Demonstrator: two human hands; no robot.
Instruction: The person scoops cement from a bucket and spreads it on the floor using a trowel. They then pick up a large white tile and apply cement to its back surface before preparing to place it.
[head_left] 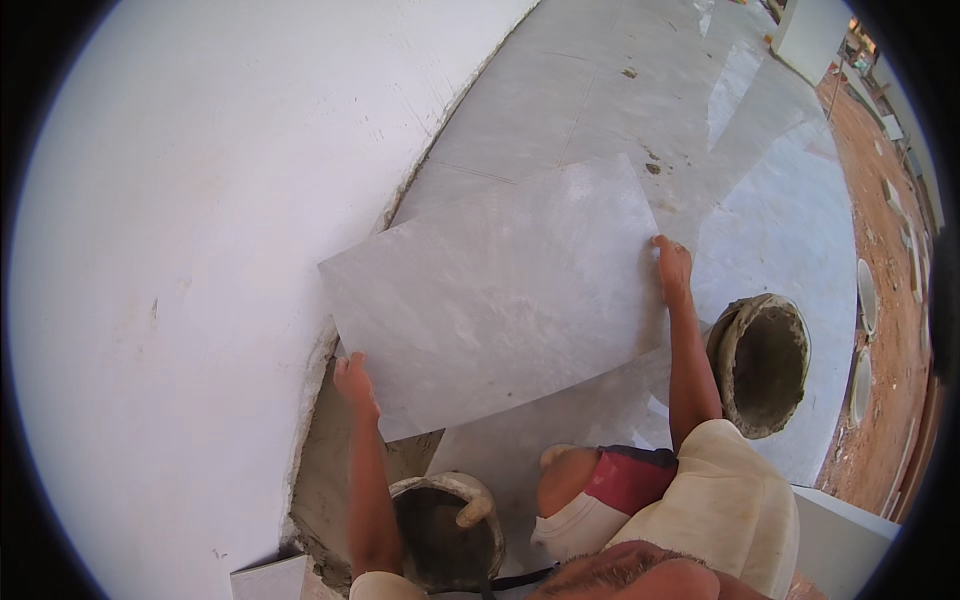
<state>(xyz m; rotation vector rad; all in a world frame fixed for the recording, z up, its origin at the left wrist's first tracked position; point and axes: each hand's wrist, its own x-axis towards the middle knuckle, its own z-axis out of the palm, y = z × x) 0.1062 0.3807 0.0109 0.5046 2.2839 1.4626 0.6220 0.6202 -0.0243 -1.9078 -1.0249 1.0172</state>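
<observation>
A large grey floor tile (490,290) is held up between my two hands, tilted over the floor beside the white wall. My left hand (355,380) grips its left edge, close to the wall's foot. On the opposite edge, near the far right corner, my right hand (673,262) is closed with the thumb on the tile's face. The fingers behind the tile are hidden. Under its near left corner shows a bed of grey mortar (330,465). A bucket (450,490) with a tool's rounded handle (475,510) sticking out stands by my left forearm.
A mortar-caked bucket (770,365) stands right of my right forearm. The white wall (200,250) fills the left side. Laid grey tiles (560,90) stretch beyond, with small mortar crumbs (653,168). Red earth (870,230) borders the right. A tile piece (270,580) lies at the lower left.
</observation>
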